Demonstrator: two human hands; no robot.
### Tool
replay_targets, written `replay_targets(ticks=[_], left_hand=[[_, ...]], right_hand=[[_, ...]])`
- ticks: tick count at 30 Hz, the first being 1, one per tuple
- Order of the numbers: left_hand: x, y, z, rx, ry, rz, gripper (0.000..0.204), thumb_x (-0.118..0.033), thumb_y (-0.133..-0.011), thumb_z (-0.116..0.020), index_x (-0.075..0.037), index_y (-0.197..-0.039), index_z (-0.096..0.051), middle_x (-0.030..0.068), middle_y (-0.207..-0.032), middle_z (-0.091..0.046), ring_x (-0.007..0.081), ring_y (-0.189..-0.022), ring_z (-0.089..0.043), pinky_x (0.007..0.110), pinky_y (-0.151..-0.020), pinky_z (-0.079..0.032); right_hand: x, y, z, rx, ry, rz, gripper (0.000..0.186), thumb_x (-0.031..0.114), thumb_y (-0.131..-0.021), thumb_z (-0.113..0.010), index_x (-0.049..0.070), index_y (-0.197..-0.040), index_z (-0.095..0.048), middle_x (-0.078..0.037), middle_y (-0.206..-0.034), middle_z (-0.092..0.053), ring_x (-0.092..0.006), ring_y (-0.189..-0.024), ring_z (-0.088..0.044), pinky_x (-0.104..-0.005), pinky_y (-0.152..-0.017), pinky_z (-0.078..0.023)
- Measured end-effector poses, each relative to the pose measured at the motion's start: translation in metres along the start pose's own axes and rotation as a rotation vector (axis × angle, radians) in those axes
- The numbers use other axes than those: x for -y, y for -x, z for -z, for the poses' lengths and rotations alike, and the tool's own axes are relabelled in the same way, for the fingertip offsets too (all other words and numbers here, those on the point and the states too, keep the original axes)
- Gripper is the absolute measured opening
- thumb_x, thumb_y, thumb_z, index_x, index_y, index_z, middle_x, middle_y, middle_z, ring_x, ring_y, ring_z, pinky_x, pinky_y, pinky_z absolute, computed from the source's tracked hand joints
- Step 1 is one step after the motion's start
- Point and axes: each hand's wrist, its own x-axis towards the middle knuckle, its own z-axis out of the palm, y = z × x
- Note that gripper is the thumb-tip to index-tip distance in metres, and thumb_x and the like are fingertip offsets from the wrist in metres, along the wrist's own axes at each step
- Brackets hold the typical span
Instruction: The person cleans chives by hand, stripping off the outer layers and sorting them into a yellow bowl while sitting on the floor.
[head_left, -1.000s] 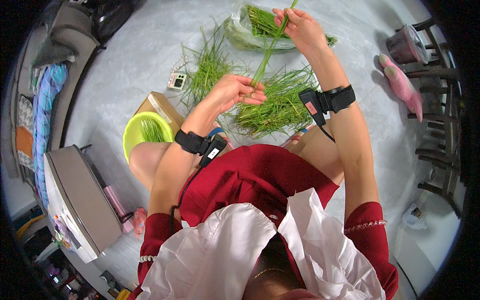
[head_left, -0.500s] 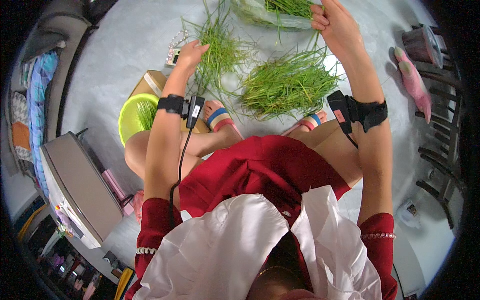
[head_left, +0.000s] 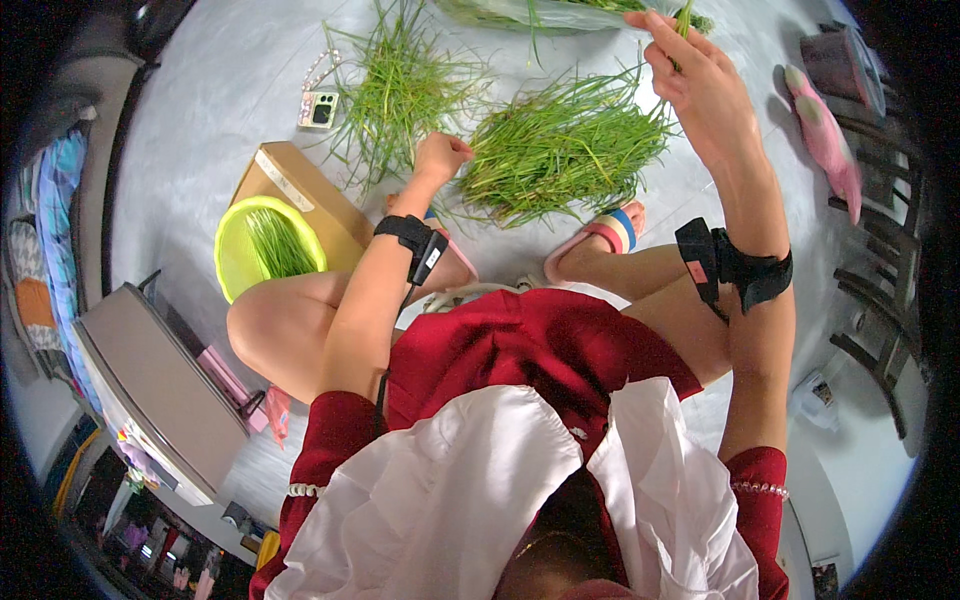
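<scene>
At the far right my right hand [head_left: 697, 85] is closed around a few chive-like green stalks [head_left: 684, 20], beside a clear plastic bag [head_left: 560, 17] with more greens in it. My left hand [head_left: 440, 158] is pinched shut at the left edge of a large heap of long green stalks [head_left: 570, 150]; whatever is between its fingertips is too small to make out. Beyond that hand a looser, thinner pile of green blades [head_left: 405, 85] is spread on the floor. Neat stalks [head_left: 278, 240] stand in a yellow-green bowl [head_left: 228, 255] beside my left knee.
A cardboard box [head_left: 330, 215] adjoins the bowl. A phone [head_left: 318, 110] with a beaded strap lies left of the loose pile. My sandalled feet flank the near side of the heap. At right are a pink plush toy [head_left: 825, 145], a grey bin [head_left: 838, 70] and dark wooden slats [head_left: 880, 240].
My left hand has moved nearer and rightward, from the loose pile to the edge of the heap. My right hand has shifted slightly rightward and nearer with stalks in it. The view has shifted a little.
</scene>
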Motion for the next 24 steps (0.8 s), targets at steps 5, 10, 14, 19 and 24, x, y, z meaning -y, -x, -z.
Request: replay_targets(ticks=[5, 10, 14, 19, 24], left_hand=[[0.003, -0.012, -0.037, -0.009, 0.004, -0.029, 0.010, -0.016, -0.068, -0.065, -0.012, -0.077, -0.068, 0.0122, -0.075, -0.063, 0.0278, -0.074, -0.060, 0.036, -0.070, -0.048], [0.030, -0.024, -0.070, -0.116, -0.638, -0.142, 0.010, -0.020, -0.066, -0.064, -0.016, -0.075, -0.065, 0.0079, -0.081, -0.062, 0.0308, -0.084, -0.057, 0.037, -0.069, -0.049], [-0.010, -0.008, -0.041, -0.032, -0.592, -0.157, 0.009, -0.015, -0.068, -0.063, -0.010, -0.075, -0.065, 0.0106, -0.083, -0.061, 0.0294, -0.085, -0.057, 0.038, -0.072, -0.047], [-0.040, 0.014, 0.042, 0.151, -0.272, -0.274, 0.017, -0.015, -0.067, -0.066, -0.008, -0.083, -0.065, 0.0118, -0.080, -0.063, 0.0271, -0.075, -0.061, 0.034, -0.070, -0.048], [-0.086, 0.053, 0.111, 0.132, -0.156, -0.382, 0.018, -0.014, -0.072, -0.062, -0.002, -0.084, -0.063, 0.0101, -0.076, -0.063, 0.0172, -0.069, -0.058, 0.028, -0.065, -0.045]], right_hand=[[-0.013, 0.013, 0.010, -0.033, 0.014, 0.020, 0.026, 0.019, -0.090, -0.043, -0.004, -0.097, -0.052, -0.003, -0.079, -0.054, -0.0080, -0.065, -0.047, -0.0195, -0.060, -0.039], [-0.010, 0.021, -0.004, -0.117, 0.036, -0.012, 0.028, 0.022, -0.090, -0.042, -0.002, -0.095, -0.055, 0.002, -0.071, -0.048, -0.0036, -0.059, -0.036, -0.0171, -0.054, -0.030], [-0.014, 0.023, 0.002, -0.132, 0.131, 0.018, 0.028, 0.024, -0.090, -0.043, 0.001, -0.094, -0.057, 0.004, -0.070, -0.045, -0.0026, -0.057, -0.033, -0.0172, -0.052, -0.028], [-0.013, 0.019, -0.009, -0.072, 0.349, -0.003, 0.028, 0.026, -0.088, -0.046, 0.002, -0.093, -0.060, 0.005, -0.069, -0.044, -0.0010, -0.057, -0.032, -0.0160, -0.051, -0.027], [-0.013, 0.018, -0.019, 0.051, 0.655, 0.046, 0.025, 0.029, -0.081, -0.056, 0.008, -0.092, -0.064, 0.005, -0.067, -0.049, -0.0040, -0.059, -0.040, -0.0197, -0.053, -0.032]])
